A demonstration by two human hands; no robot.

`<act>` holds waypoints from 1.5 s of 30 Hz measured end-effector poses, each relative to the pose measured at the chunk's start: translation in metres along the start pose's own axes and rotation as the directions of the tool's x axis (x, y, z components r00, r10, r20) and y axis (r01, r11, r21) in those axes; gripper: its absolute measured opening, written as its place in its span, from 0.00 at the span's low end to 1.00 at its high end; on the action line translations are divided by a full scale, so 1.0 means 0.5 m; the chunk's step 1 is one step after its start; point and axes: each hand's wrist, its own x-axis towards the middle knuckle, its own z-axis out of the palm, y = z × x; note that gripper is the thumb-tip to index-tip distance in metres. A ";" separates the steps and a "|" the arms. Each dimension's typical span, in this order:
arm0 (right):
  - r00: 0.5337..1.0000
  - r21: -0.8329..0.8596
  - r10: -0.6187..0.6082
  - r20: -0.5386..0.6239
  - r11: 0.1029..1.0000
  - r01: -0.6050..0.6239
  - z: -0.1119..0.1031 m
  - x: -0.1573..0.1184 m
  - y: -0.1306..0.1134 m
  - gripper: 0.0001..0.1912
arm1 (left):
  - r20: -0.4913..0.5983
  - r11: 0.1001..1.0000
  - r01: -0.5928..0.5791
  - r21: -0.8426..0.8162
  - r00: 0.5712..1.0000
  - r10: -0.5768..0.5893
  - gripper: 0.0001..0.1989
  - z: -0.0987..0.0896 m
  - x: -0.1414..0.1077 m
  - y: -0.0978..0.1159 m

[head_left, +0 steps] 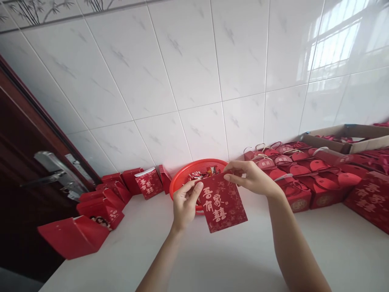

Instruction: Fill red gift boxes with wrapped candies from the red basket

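A flat red gift bag (225,207) with pale Chinese characters and a small hole near its top edge is held up over the white table. My left hand (185,205) pinches its upper left corner between thumb and fingers. At the upper right corner my right hand (252,176) has its thumb and fingers closed on the same bag. Behind the bag stands a red plastic basket (179,176) holding small wrapped sweets (197,175), partly covered by my hands and the bag.
Opened red bags (75,237) stand along the table's left side, by a dark door with a metal handle (57,170). Rows of red boxes with handles (322,186) fill the right. A cardboard box (349,138) sits at the back right, against the tiled wall (197,61).
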 end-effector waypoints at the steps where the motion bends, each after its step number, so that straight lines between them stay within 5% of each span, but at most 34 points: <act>1: 1.000 0.001 -0.001 0.011 1.000 0.001 -0.001 0.000 0.001 0.11 | -0.006 1.000 -0.002 0.002 1.000 0.002 0.16 0.000 -0.001 0.001; 6: 0.994 -0.019 -0.099 0.047 0.995 0.100 -0.019 -0.012 -0.002 0.12 | -0.072 0.994 0.056 -0.091 0.995 -0.062 0.17 0.020 -0.031 -0.004; 9: 0.991 -0.042 -0.117 -0.058 0.993 0.115 -0.043 -0.032 -0.002 0.12 | -0.036 0.984 0.095 -0.149 0.994 -0.102 0.25 0.038 -0.087 -0.031; 12: 0.960 0.001 -0.054 -0.275 0.998 0.057 -0.076 -0.061 0.000 0.14 | 0.179 0.988 0.145 -0.061 0.975 -0.132 0.16 0.049 -0.165 -0.085; 15: 0.904 0.023 0.004 -0.428 1.000 0.006 -0.120 -0.094 -0.007 0.15 | 0.471 0.989 0.149 0.012 0.872 -0.137 0.09 0.054 -0.239 -0.155; 18: 0.836 -0.065 0.038 -0.548 0.994 -0.088 -0.176 -0.139 -0.024 0.16 | 0.615 0.995 0.096 0.036 0.782 -0.098 0.06 0.065 -0.291 -0.213; 22: 0.700 -0.131 0.124 -0.703 0.945 -0.300 -0.251 -0.244 -0.036 0.19 | 0.660 0.998 -0.064 -0.019 0.749 0.061 0.06 0.079 -0.318 -0.235; 25: 0.510 -0.125 0.178 -0.842 0.854 -0.505 -0.287 -0.352 -0.020 0.21 | 0.706 0.997 -0.079 -0.002 0.706 0.057 0.07 0.079 -0.310 -0.220; 29: 0.294 -0.032 0.233 -0.927 0.731 -0.681 -0.300 -0.466 0.017 0.20 | 0.732 0.997 -0.067 0.047 0.681 0.011 0.08 0.076 -0.298 -0.201; 32: 0.194 0.030 0.261 -0.946 0.665 -0.747 -0.296 -0.495 0.045 0.20 | 0.740 0.996 -0.072 0.059 0.673 0.005 0.08 0.077 -0.298 -0.197; 40: 0.166 0.073 0.294 -0.941 0.656 -0.752 -0.289 -0.470 0.145 0.17 | 0.749 0.994 -0.085 0.075 0.663 0.000 0.07 0.074 -0.298 -0.192; 45: 0.150 -0.010 0.199 -0.968 0.571 -0.821 -0.276 -0.457 0.168 0.12 | 0.756 0.994 -0.064 0.091 0.654 -0.027 0.08 0.074 -0.299 -0.188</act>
